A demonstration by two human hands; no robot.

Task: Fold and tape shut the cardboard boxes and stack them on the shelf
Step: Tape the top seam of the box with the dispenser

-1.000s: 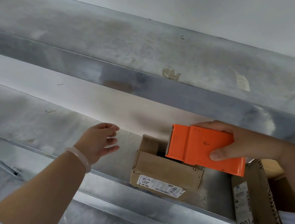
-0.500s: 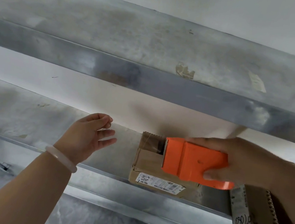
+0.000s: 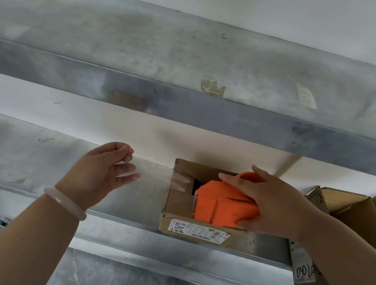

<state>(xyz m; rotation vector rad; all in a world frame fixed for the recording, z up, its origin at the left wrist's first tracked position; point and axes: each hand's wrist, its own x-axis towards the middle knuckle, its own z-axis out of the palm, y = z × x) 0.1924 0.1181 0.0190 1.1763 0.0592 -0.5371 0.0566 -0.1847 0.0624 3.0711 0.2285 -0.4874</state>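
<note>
L hand [image 3: 103, 171] pinches tape [image 3: 151, 173] stretched left of box [image 3: 180, 210], R hand [image 3: 276, 208] grips dispenser [image 3: 221, 207] atop box; uneven pull prob wrinkles tape, flaps stay gapped.

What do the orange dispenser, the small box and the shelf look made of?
Orange dispenser: probably moulded plastic, matte, uniform colour. Small box: brown cardboard, dull, creased flaps. Shelf: seemingly galvanised sheet metal, mottled grey sheen.

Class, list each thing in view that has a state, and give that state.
small box: on shelf, top gap unsealed
orange dispenser: against small box top
clear tape: stretched from small box to left hand
left hand: pinches clear tape
right hand: grips orange dispenser
</note>
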